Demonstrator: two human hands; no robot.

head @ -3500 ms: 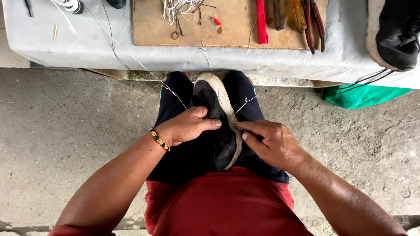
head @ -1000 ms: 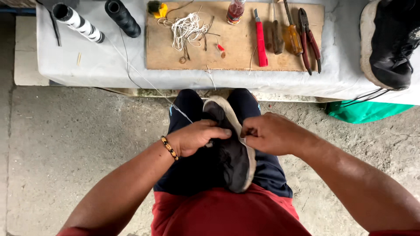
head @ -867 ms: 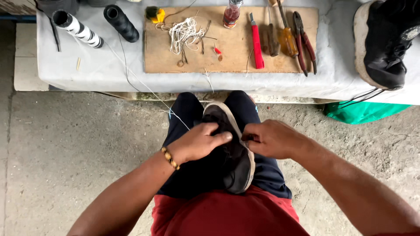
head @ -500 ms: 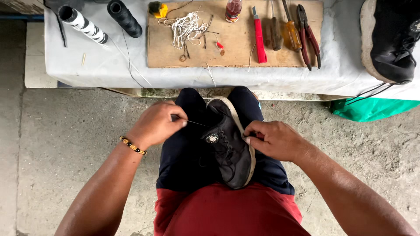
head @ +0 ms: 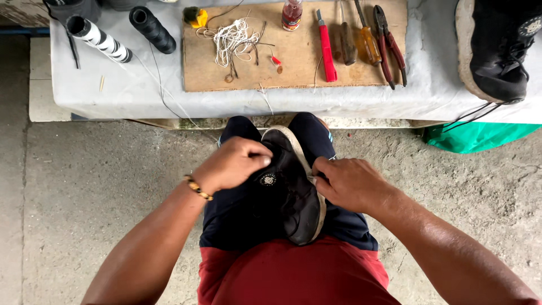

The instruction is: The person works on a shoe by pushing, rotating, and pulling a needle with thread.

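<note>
concrete floor [head: 96, 186] runs under a low bench [head: 141, 96] draped in grey cloth, with a brown board [head: 293, 68] lying on it. counted on the bench: two thread spools, one striped black and white [head: 99, 38] and one black [head: 151, 28]; one tangle of white thread [head: 232, 38]; one small red bottle [head: 292, 14]; one red knife [head: 326, 46]; one pair of red-handled pliers [head: 389, 45]; one black shoe [head: 499, 48] at the far right edge. a second black shoe with a pale sole [head: 291, 186] lies on the person's lap, toe toward the bench, between both hands. left hand [head: 232, 164] is curled nearly shut, fingertips pinched together against the shoe's upper near the toe; whether it pinches a needle or thread, i cannot tell. right hand [head: 350, 183] is half closed, fingers pressed on the sole edge at the shoe's right side, steadying it.
</note>
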